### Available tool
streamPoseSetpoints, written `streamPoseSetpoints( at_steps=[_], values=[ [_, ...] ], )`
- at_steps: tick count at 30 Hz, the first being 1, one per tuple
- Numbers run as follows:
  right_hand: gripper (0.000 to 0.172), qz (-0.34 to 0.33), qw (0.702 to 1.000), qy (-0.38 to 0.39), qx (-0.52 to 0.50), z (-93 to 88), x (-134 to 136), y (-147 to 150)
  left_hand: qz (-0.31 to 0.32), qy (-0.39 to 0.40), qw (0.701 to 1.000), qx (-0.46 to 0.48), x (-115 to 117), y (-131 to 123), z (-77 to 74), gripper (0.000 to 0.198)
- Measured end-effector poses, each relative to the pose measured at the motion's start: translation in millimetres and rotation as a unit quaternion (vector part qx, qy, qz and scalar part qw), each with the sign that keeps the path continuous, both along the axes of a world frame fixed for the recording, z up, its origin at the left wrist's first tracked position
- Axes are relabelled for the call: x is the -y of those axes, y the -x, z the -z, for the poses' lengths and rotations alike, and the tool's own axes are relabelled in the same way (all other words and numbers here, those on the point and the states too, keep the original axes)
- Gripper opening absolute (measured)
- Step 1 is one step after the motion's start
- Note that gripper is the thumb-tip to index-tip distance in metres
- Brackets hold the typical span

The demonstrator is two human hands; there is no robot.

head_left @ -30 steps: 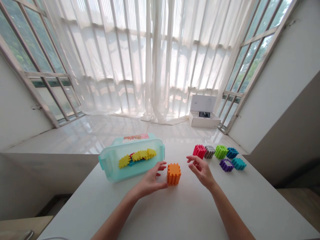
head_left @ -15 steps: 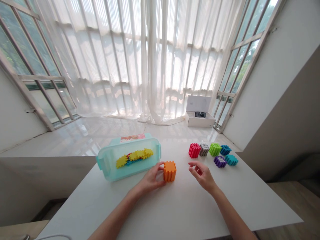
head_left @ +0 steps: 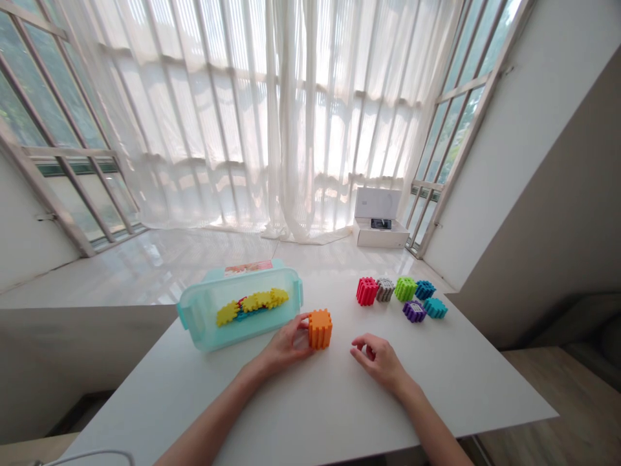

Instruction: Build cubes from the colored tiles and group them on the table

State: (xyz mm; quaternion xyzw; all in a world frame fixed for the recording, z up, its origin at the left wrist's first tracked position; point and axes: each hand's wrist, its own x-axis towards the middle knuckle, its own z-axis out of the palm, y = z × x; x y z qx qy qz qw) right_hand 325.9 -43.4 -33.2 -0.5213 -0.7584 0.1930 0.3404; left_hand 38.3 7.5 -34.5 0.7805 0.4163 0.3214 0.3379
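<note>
View: head camera, looking forward and down across a white tabletop (head_left: 310,414) toward a curtained window.

Left hand (head_left: 290,346): its fingers (head_left: 301,321) lie against the left face of the orange block, thumb low beside it; the grip is half closed, and whether it has hold of the block I cannot tell.

Right hand (head_left: 379,361): loosely curled, low over the tabletop and holding nothing; its fingertips sit near the orange block but apart from it.

Orange block (head_left: 320,329): an upright, cube-shaped stack of notched plastic pieces, standing just beside the right end of the box.

Box: a clear teal plastic storage box (head_left: 237,320) lies on its side at the left, with yellow notched pieces (head_left: 252,301) and some blue and red ones inside.

Writing: the box carries a colourful label (head_left: 248,267), too small to read.

Other blocks: red (head_left: 367,291), grey (head_left: 385,290), green (head_left: 405,288), blue (head_left: 425,289), purple (head_left: 414,310) and teal (head_left: 435,308) notched blocks are grouped at the far right of the tabletop.

Beyond: an open white carton (head_left: 381,223) sits on the glossy floor (head_left: 145,272) before a sheer white curtain (head_left: 272,116).

Change: the right hand sits lower than in the earlier frame, more curled; the left hand's fingers stay against the block.
</note>
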Motion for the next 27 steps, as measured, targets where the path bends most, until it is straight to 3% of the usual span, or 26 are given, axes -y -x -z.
streamPoseSetpoints(
  at_steps=[9,19,27],
  values=[
    [0.016,-0.011,1.000,-0.007,0.017,-6.3,3,3,-0.007,-0.010,1.000,0.011,-6,-19,-10.8,0.072],
    [0.009,-0.028,0.999,-0.026,0.035,-7.8,7,7,-0.008,-0.030,1.000,0.003,-34,-56,-8.7,0.069],
    [0.027,-0.084,0.986,-0.083,0.122,-5.2,16,16,0.029,-0.026,0.999,-0.004,-39,-95,-10.5,0.075]
  ],
)
